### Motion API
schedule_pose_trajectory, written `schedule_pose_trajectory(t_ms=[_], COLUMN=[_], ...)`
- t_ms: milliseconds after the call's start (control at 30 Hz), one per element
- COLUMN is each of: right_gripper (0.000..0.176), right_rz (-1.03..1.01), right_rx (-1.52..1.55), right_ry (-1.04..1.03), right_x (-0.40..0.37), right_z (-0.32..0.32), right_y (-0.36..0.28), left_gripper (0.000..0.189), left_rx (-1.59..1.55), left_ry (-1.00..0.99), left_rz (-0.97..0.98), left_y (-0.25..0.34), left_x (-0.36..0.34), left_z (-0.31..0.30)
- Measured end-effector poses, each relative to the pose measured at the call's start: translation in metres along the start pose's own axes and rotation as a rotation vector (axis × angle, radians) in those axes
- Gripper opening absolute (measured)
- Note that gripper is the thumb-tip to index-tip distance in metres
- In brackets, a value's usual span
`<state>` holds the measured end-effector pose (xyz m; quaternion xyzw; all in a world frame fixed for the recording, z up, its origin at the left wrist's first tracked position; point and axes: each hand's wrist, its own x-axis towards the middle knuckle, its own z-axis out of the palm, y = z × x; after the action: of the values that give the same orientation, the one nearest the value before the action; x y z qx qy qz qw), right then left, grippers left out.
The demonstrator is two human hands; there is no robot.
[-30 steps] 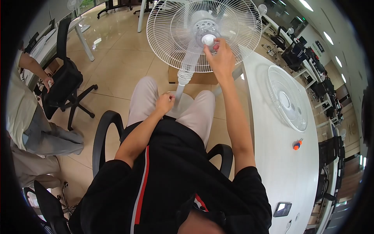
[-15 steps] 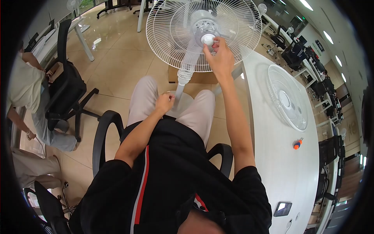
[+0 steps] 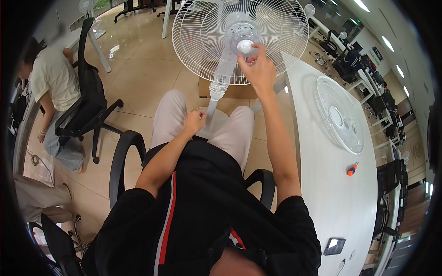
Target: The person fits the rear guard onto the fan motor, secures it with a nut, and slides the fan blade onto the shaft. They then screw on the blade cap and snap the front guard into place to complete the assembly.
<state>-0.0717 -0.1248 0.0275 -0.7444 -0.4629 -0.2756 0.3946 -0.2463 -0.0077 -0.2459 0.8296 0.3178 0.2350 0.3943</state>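
Observation:
A white pedestal fan stands between my knees, its rear wire guard (image 3: 198,37) facing me with no blades on it. My right hand (image 3: 258,69) reaches up to the hub, its fingers pinched on the small white round nut (image 3: 245,46) at the centre of the motor housing. My left hand (image 3: 195,121) is closed in a fist low down beside the fan's white pole (image 3: 212,108), resting over my thigh. Whether that fist holds anything is hidden.
A white table (image 3: 331,193) runs along my right with a loose front fan guard (image 3: 338,115), an orange-handled screwdriver (image 3: 351,170) and a phone (image 3: 334,247) on it. A seated person (image 3: 53,87) in a black office chair is at the left.
My right hand has turned slightly on the hub nut, fingers shifted lower. The person at the left has swung round with the chair and now sits upright farther back.

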Motion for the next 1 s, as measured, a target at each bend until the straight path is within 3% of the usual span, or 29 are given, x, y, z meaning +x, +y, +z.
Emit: schedule_pose_trajectory(t_ms=[100,200,500,633,700,767,833,1000], right_gripper=[0.053,0.053,0.054,0.052,0.051,0.050,0.048,0.043], right_rz=[0.000,0.010,0.015,0.020,0.021,0.027,0.033,0.014], right_rx=[0.008,0.017,0.029,0.046,0.068,0.096,0.120,0.152], right_ry=[0.004,-0.001,-0.007,0.006,0.020,0.038,0.033,0.013], right_x=[-0.001,-0.003,-0.002,-0.004,-0.002,-0.005,-0.006,0.000], right_z=[0.003,0.001,0.000,0.003,0.006,0.008,0.009,0.007], right_y=[0.005,0.004,-0.001,0.000,-0.001,-0.003,-0.007,-0.011], left_gripper=[0.015,0.021,0.020,0.020,0.022,0.021,0.028,0.042], left_rx=[0.050,-0.007,-0.002,-0.018,-0.120,-0.439,-0.539,-0.869], left_ry=[0.047,-0.003,-0.003,0.081,0.141,0.142,0.180,0.077], left_rz=[0.108,-0.018,-0.013,0.101,0.099,0.038,0.145,0.163], left_y=[-0.009,-0.003,0.000,-0.005,0.018,0.090,0.131,0.216], left_x=[0.003,0.001,0.000,0.006,0.019,0.021,0.039,0.054], left_z=[0.005,0.002,0.000,0.004,-0.003,-0.033,-0.042,-0.082])
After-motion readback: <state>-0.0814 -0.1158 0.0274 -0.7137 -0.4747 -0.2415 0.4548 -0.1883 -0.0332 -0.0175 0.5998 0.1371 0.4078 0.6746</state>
